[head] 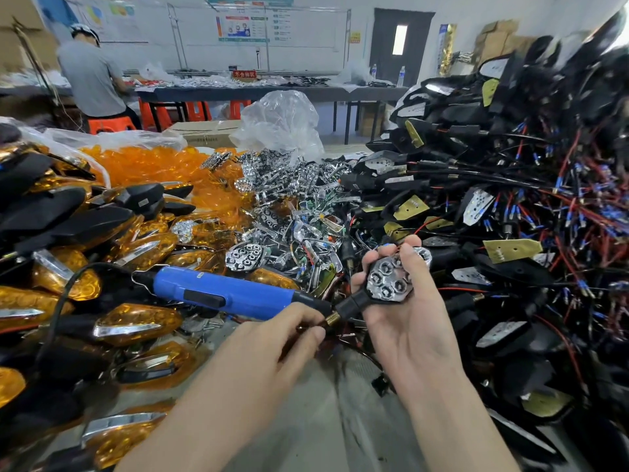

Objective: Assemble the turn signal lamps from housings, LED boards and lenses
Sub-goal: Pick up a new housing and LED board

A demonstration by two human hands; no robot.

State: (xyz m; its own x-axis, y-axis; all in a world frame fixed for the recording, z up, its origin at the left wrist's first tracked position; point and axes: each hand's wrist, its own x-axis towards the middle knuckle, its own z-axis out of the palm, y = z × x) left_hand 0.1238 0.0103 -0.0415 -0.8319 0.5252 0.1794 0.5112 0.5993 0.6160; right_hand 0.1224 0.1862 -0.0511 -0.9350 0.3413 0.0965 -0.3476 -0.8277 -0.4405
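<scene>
My right hand (405, 321) grips a black lamp housing (357, 303) with a chrome reflector (391, 281) seated in it, thumb pressed on the reflector's top. My left hand (289, 330) pinches the brass threaded stem (332, 318) at the housing's lower end. A blue electric screwdriver (224, 292) lies on the table just behind my left hand, its tip near the stem.
Finished amber lamps (136, 321) pile up at the left, loose amber lenses (153, 165) behind them. Chrome reflectors (289, 206) heap in the middle. Black wired housings (510, 199) tower at the right. A person (92, 76) works at a far table.
</scene>
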